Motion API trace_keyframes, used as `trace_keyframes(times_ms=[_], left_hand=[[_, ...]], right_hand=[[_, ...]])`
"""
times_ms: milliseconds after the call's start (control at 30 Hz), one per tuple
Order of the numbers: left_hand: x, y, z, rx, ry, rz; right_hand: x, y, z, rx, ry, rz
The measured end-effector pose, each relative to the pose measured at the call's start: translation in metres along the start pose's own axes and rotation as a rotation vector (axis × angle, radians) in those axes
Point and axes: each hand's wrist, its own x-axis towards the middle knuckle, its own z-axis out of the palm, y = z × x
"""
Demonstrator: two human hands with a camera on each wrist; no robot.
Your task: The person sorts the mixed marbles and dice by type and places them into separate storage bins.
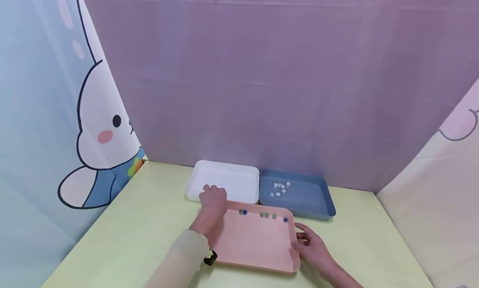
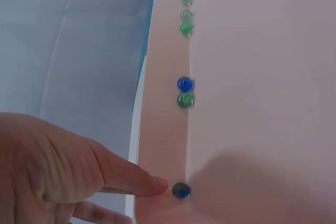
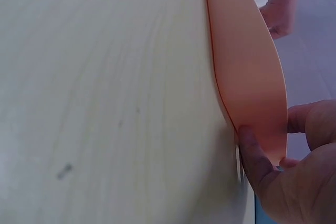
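Note:
A pink tray (image 1: pixel 258 242) lies nearest me on the table, held at both ends. My left hand (image 1: pixel 213 203) grips its far left corner, thumb over the rim and other fingers outside the wall. Right by that thumb, in the left wrist view, sits a dark blue marble (image 2: pixel 181 190). Several more glass marbles, such as a green marble (image 1: pixel 274 216) and a blue marble (image 1: pixel 285 219), line the foot of the tray's far wall. At the right end my right hand (image 1: pixel 314 248) pinches the side wall, with one digit low against the outside in the right wrist view.
Behind the pink tray stand a white tray (image 1: pixel 239 182) on the left and a blue-grey tray (image 1: pixel 314 196) on the right. Several white dice (image 1: pixel 282 187) lie in the blue-grey tray. Cloth walls (image 1: pixel 254 92) close off the pale yellow table (image 1: pixel 149 209) behind and at the sides.

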Motion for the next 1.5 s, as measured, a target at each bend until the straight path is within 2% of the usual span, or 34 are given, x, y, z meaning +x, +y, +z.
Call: trace_keyframes(times_ms=[200,533,733,1200,1333,1500], left_hand=[[0.0011,0.0011,0.0032,0.024,-0.025,-0.012],[0.0044,0.0015,0.0061,0.021,-0.074,-0.036],[0.0069,0.0012,0.0070,0.033,-0.100,-0.043],[0.0042,0.0038,0.0030,0.070,-0.131,-0.063],[0.0029,0.0036,0.0036,0.077,-0.127,-0.048],[0.0014,0.0011,0.0033,0.092,-0.118,0.002]], right_hand=[[-0.0020,-0.0007,0.0016,-0.024,-0.001,0.001],[-0.0036,-0.0043,0.0011,-0.004,-0.006,0.002],[-0.0033,-0.0065,0.0008,-0.040,-0.001,0.010],[-0.0056,-0.0096,0.0006,-0.051,0.003,0.026],[-0.0065,-0.0095,0.0006,-0.048,0.006,0.016],[-0.0082,-0.0094,0.0006,-0.039,0.006,0.027]])
